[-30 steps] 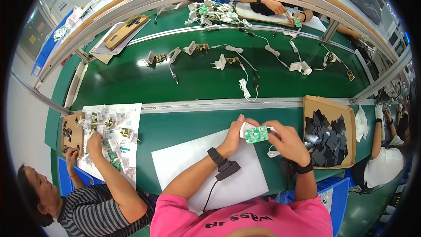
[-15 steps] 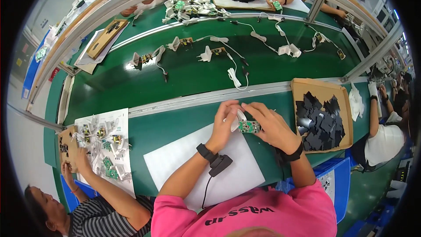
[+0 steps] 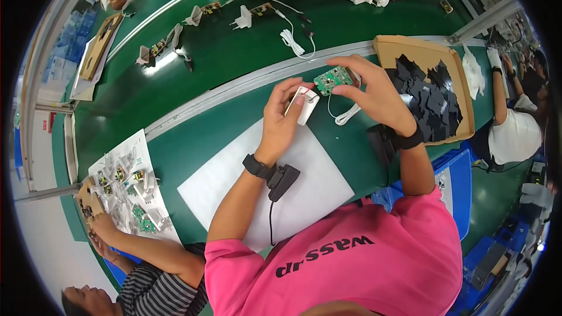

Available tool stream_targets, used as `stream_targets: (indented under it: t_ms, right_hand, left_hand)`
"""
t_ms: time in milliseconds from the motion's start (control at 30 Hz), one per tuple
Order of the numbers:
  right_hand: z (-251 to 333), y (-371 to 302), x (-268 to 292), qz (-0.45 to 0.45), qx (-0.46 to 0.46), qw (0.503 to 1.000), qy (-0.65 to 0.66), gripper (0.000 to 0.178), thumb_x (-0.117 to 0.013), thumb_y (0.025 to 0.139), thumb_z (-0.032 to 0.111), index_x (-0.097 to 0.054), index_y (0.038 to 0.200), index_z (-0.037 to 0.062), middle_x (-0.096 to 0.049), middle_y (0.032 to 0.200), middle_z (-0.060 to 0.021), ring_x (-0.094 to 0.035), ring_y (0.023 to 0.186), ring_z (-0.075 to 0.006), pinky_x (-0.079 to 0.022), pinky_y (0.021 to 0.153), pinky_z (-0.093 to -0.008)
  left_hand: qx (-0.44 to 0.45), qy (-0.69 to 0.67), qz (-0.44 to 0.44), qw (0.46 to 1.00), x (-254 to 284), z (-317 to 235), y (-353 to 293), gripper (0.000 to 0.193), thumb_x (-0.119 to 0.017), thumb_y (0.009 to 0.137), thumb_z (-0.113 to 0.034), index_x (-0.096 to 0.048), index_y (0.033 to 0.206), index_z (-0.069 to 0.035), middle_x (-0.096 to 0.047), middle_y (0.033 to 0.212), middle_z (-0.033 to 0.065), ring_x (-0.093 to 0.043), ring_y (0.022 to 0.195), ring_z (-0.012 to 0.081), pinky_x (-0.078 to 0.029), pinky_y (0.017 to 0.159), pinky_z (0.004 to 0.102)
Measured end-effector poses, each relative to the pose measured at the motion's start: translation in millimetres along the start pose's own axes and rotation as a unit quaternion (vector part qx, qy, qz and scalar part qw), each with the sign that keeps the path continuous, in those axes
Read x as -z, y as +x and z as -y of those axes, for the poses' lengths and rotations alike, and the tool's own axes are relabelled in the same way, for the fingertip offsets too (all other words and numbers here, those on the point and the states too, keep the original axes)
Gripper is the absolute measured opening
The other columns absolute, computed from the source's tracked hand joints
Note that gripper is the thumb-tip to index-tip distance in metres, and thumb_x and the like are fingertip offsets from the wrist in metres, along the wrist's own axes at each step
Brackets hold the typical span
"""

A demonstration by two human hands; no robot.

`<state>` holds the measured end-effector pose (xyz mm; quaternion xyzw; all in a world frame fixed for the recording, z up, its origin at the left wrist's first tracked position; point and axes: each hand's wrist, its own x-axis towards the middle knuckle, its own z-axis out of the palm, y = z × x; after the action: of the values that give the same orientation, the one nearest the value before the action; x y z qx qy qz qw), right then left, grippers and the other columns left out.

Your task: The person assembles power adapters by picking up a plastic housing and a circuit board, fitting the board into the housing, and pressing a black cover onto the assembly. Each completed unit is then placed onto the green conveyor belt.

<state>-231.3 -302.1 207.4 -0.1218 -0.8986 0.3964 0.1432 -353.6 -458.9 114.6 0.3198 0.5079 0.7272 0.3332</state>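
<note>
My left hand point(image 3: 279, 123) grips a white plastic charger housing point(image 3: 304, 105), its thumb laid across it. Thin red and dark wires run from the housing to a green circuit board point(image 3: 333, 81). Between thumb and fingers, my right hand point(image 3: 377, 95) holds that board by its right end. A bundled white cable point(image 3: 348, 115) hangs down below the board and touches or nears the green table. Beneath my left forearm lies a white foam sheet point(image 3: 234, 181).
At right, a cardboard tray point(image 3: 466, 118) holds black cut sheets point(image 3: 430, 102). Across the metal rail, wired adapters point(image 3: 243, 19) lie on the green belt point(image 3: 228, 61). A co-worker point(image 3: 158, 257) sits at left beside a paper with circuit boards point(image 3: 140, 216).
The housing and board have come apart side by side, joined by wires. My right hand has lifted the board up and tilted it. The view has shifted.
</note>
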Motion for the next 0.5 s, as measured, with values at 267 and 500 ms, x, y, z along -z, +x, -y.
stream_targets:
  t_ms: [267,500]
  right_hand:
    - [11.8,1.0,-2.6,-0.005,0.088,0.995,0.039,0.029,-0.062,0.084,0.006,-0.063,0.113,0.0062,-0.058,0.095,-0.0079,-0.056,0.081,-0.0198,-0.045,0.07,-0.0287]
    - [-0.1,6.9,-9.2,-0.093,0.159,0.982,0.032,0.024,-0.06,0.086,0.007,-0.064,0.109,0.0042,-0.058,0.098,-0.0092,-0.057,0.084,-0.0242,-0.046,0.073,-0.0312]
  left_hand:
    - [-0.048,0.135,0.027,0.989,2.5,-0.9,-2.8,0.032,-0.05,0.094,-0.004,-0.048,0.126,-0.004,-0.058,0.12,0.0116,-0.056,0.107,0.017,-0.046,0.089,0.0289]
    - [0.028,0.043,0.061,0.997,-1.3,4.9,-7.4,0.029,-0.05,0.094,-0.002,-0.048,0.123,-0.003,-0.062,0.112,0.0141,-0.06,0.102,0.0187,-0.048,0.085,0.0292]
